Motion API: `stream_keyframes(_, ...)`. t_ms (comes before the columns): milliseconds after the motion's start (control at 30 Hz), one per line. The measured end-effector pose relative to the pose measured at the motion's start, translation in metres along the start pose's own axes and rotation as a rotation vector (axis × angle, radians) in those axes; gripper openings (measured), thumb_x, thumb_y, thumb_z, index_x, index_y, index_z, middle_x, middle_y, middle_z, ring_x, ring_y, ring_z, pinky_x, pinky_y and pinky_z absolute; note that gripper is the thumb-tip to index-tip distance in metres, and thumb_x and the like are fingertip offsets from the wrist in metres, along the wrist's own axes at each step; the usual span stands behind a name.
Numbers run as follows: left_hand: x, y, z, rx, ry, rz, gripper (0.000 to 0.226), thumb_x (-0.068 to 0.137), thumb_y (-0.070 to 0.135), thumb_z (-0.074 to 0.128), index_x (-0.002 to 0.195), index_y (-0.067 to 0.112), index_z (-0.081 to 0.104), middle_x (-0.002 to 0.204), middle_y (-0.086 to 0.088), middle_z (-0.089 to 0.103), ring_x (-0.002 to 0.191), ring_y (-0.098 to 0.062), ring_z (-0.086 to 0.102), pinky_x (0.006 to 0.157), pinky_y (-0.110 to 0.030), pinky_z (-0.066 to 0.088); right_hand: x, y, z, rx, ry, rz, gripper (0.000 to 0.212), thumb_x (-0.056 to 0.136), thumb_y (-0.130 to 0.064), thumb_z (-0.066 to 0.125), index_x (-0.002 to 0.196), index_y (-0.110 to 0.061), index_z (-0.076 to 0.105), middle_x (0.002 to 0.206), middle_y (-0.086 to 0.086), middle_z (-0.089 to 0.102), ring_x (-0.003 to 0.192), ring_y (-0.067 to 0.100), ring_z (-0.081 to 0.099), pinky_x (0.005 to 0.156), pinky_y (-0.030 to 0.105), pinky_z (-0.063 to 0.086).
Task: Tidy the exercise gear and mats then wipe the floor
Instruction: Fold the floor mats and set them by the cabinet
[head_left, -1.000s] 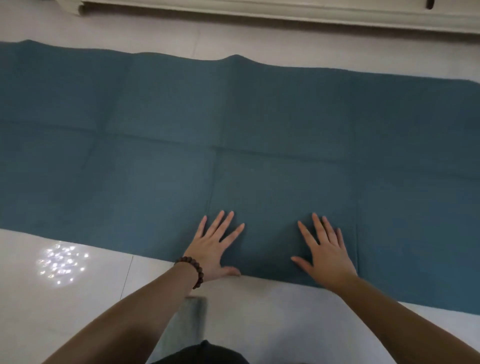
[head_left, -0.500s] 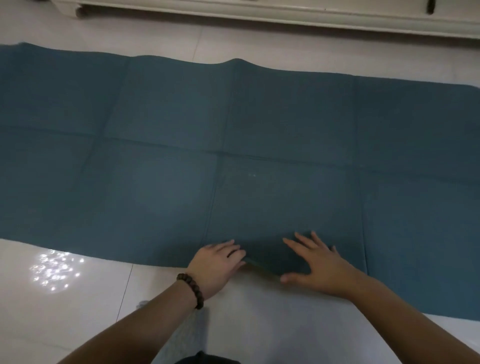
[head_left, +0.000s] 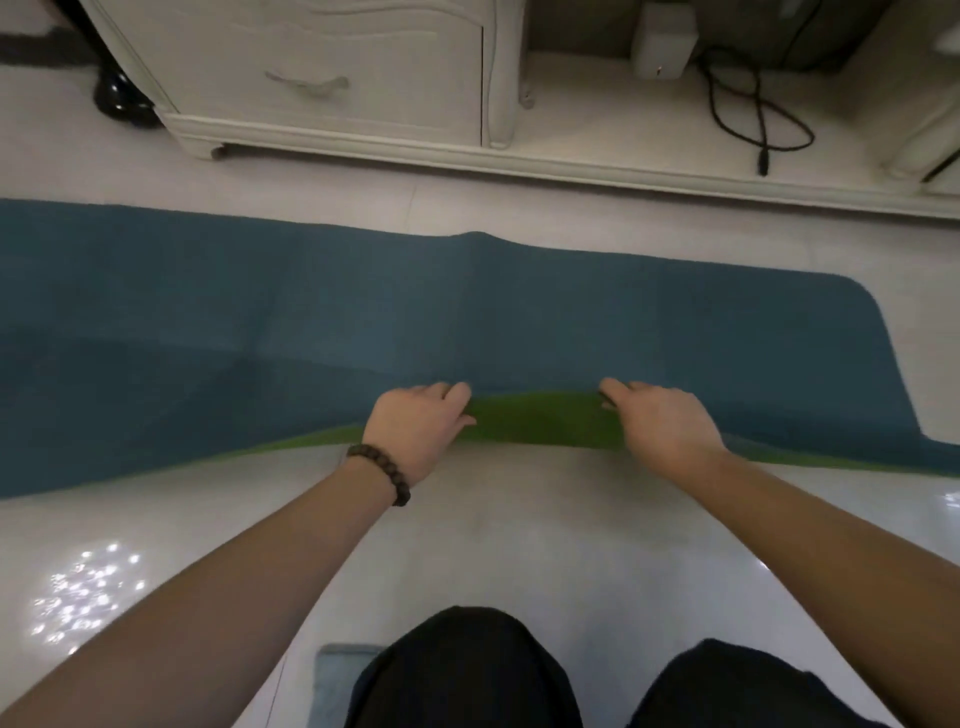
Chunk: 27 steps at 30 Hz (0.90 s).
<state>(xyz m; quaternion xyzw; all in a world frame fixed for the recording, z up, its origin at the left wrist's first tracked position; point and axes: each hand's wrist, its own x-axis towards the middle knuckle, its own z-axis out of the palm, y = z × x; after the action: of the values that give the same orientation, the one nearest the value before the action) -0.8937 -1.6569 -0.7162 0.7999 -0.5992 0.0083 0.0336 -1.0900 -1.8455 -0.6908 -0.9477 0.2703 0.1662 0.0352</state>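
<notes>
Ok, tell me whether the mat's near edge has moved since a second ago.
Yes. Both hands have lifted the mat edge off the floor, toward the cabinet, exposing its green underside.

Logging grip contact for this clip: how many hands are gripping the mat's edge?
2. The left hand, with a bead bracelet, and the right hand both grip the near edge of the blue mat, lifted to show its green underside.

Bare tiled floor (head_left: 493, 545) lies open between the person's knees and the lifted near edge of the mat (head_left: 519, 322). Beyond the mat's far edge, only a narrow strip of floor separates it from the white cabinet (head_left: 332, 78), with a black cable (head_left: 748, 98) looped to the right.
</notes>
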Motion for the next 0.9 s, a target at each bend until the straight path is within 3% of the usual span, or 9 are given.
stream_keyframes(133, 0.041, -0.02, -0.027, 0.068, 0.058, -0.07, 0.027, 0.085, 0.031, 0.072, 0.079, 0.011, 0.055, 0.062, -0.004, 0.056, 0.051, -0.025, 0.057, 0.046, -0.027, 0.031, 0.04, 0.017, -0.038, -0.052, 0.084, 0.025, 0.017, 0.101, -0.018, 0.032, 0.116, -0.021, 0.039, 0.096, 0.009, 0.058, 0.069, 0.028, 0.052, 0.056, 0.033, 0.032)
stream_keyframes(233, 0.092, -0.034, -0.024, 0.129, 0.092, -0.15, 0.027, 0.099, 0.039, 0.045, 0.099, 0.014, 0.055, 0.086, -0.001, 0.061, 0.083, -0.024, 0.061, 0.071, -0.034, 0.041, 0.084, 0.033, -0.054, -0.105, 0.176, 0.021, 0.022, 0.098, -0.012, 0.035, 0.117, -0.019, 0.04, 0.092, 0.009, 0.057, 0.064, 0.026, 0.047, 0.051, 0.032, 0.029)
stream_keyframes(367, 0.144, -0.051, 0.001, 0.213, 0.319, -0.175, 0.033, 0.092, 0.035, 0.057, 0.117, 0.014, 0.059, 0.114, -0.008, 0.064, 0.112, -0.029, 0.052, 0.1, -0.047, 0.026, 0.139, 0.053, -0.056, -0.126, 0.256, 0.024, 0.027, 0.092, -0.006, 0.039, 0.118, -0.015, 0.042, 0.083, 0.007, 0.052, 0.063, 0.025, 0.048, 0.052, 0.032, 0.034)
stream_keyframes(467, 0.159, -0.053, 0.024, 0.16, 0.265, -0.166, 0.063, 0.096, 0.037, 0.049, 0.151, 0.021, 0.024, 0.159, -0.006, 0.02, 0.147, -0.027, 0.011, 0.115, -0.058, 0.0, 0.171, 0.066, -0.051, -0.128, 0.272, 0.063, 0.028, 0.09, -0.003, 0.04, 0.116, -0.013, 0.042, 0.081, 0.006, 0.046, 0.061, 0.025, 0.043, 0.052, 0.033, 0.033)
stream_keyframes(567, 0.159, -0.044, 0.058, 0.147, 0.094, -0.122, 0.075, 0.097, 0.045, 0.043, 0.151, 0.029, -0.008, 0.156, -0.004, -0.019, 0.143, -0.028, -0.022, 0.114, -0.059, -0.01, 0.195, 0.077, -0.038, -0.11, 0.316, 0.079, 0.024, 0.091, -0.003, 0.041, 0.113, -0.011, 0.045, 0.078, 0.006, 0.045, 0.061, 0.025, 0.043, 0.051, 0.032, 0.03)
stream_keyframes(667, 0.15, -0.029, 0.098, 0.101, -0.086, -0.129, 0.076, 0.097, 0.055, 0.032, 0.146, 0.033, -0.021, 0.155, -0.005, -0.027, 0.143, -0.03, -0.024, 0.115, -0.059, -0.01, 0.218, 0.084, -0.022, -0.097, 0.398, 0.072, 0.017, 0.099, -0.014, 0.039, 0.111, -0.009, 0.049, 0.081, 0.006, 0.056, 0.072, 0.027, 0.049, 0.073, 0.038, 0.041)
stream_keyframes(733, 0.144, -0.019, 0.123, 0.094, -0.154, -0.148, 0.073, 0.096, 0.059, 0.024, 0.145, 0.033, -0.024, 0.153, -0.007, -0.032, 0.142, -0.031, -0.026, 0.114, -0.06, -0.01, 0.232, 0.09, -0.009, -0.072, 0.423, 0.106, 0.029, 0.098, -0.014, 0.038, 0.126, -0.008, 0.044, 0.112, 0.016, 0.06, 0.106, 0.031, 0.053, 0.103, 0.048, 0.032)
stream_keyframes(800, 0.139, -0.011, 0.143, 0.086, -0.192, -0.18, 0.071, 0.096, 0.06, 0.02, 0.145, 0.033, -0.024, 0.152, -0.007, -0.034, 0.141, -0.03, -0.028, 0.115, -0.06, -0.01, 0.239, 0.094, 0.005, -0.021, 0.403, 0.151, 0.063, 0.09, -0.007, 0.041, 0.149, -0.01, 0.017, 0.151, 0.019, 0.029, 0.142, 0.031, 0.022, 0.117, 0.051, 0.009)
stream_keyframes(900, 0.137, -0.003, 0.169, 0.046, -0.254, -0.249, 0.07, 0.097, 0.059, 0.018, 0.145, 0.033, -0.025, 0.152, -0.007, -0.033, 0.143, -0.03, -0.027, 0.115, -0.06, -0.008, 0.228, 0.091, 0.036, 0.011, 0.389, 0.134, 0.084, 0.088, -0.009, 0.043, 0.151, -0.021, -0.011, 0.158, 0.01, -0.015, 0.146, 0.025, -0.014, 0.117, 0.051, -0.004)
